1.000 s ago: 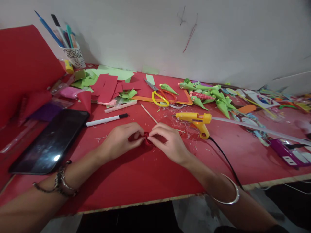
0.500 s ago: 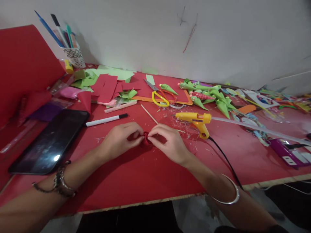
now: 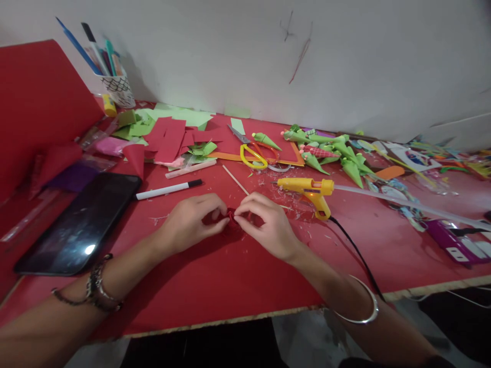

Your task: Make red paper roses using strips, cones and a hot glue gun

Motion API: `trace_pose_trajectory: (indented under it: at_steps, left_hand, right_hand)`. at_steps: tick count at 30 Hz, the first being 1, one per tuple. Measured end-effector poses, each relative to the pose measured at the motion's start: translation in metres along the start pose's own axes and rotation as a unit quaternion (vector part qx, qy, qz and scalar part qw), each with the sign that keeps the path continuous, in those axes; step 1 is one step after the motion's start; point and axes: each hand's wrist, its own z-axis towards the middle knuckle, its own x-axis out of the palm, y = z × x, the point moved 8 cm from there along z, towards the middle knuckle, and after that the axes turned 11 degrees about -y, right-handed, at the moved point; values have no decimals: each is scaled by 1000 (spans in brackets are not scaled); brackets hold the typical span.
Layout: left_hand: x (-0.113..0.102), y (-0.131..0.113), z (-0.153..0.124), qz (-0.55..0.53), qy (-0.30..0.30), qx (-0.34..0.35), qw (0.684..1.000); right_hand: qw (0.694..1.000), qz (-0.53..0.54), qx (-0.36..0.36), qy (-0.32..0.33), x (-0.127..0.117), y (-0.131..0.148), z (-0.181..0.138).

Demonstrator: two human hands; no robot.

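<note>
Between my fingertips is a small dark red curled piece [image 3: 230, 213], perhaps paper, mostly covered by the fingers. My left hand [image 3: 194, 219] pinches it from the left, thumb and forefinger together. From the right, my right hand [image 3: 266, 222] pinches the same piece. A thin wooden stick [image 3: 235, 179] lies just beyond my right hand. Right of that hand rests a yellow glue gun [image 3: 307, 188] with a clear glue stick [image 3: 402, 204] in its back. A white marker with a black cap [image 3: 169, 189] lies beyond my left hand.
A black phone [image 3: 79, 225] lies at the left. Behind are red paper pieces [image 3: 169, 139], scissors [image 3: 253, 156] and several green paper cones [image 3: 345, 153]. A pen cup [image 3: 118, 91] stands by the wall. The glue gun's cord [image 3: 356, 250] runs over the table's front edge.
The red piece has turned slightly between my fingertips, and less of it shows. Both hands stay almost in the same place.
</note>
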Motion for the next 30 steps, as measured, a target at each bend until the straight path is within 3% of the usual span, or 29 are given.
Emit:
trace_pose_trajectory:
  at_steps: [6, 9, 20, 25, 30]
  left_hand:
    - [-6, 1, 2, 1, 9, -27, 1000]
    - [-6, 2, 3, -4, 5, -26, 1000]
    - [17, 5, -7, -46, 89, -25, 995]
    - [16, -6, -4, -37, 90, 22, 995]
    - [18, -5, -4, -60, 102, 2, 993]
  right_hand:
    - [999, -16, -1, -41, -7, 0, 2]
    - [999, -14, -1, -40, -7, -2, 2]
    - [999, 5, -52, -13, -2, 10, 0]
    - [998, 5, -56, -10, -2, 11, 0]
    - [998, 2, -58, -7, -2, 12, -1]
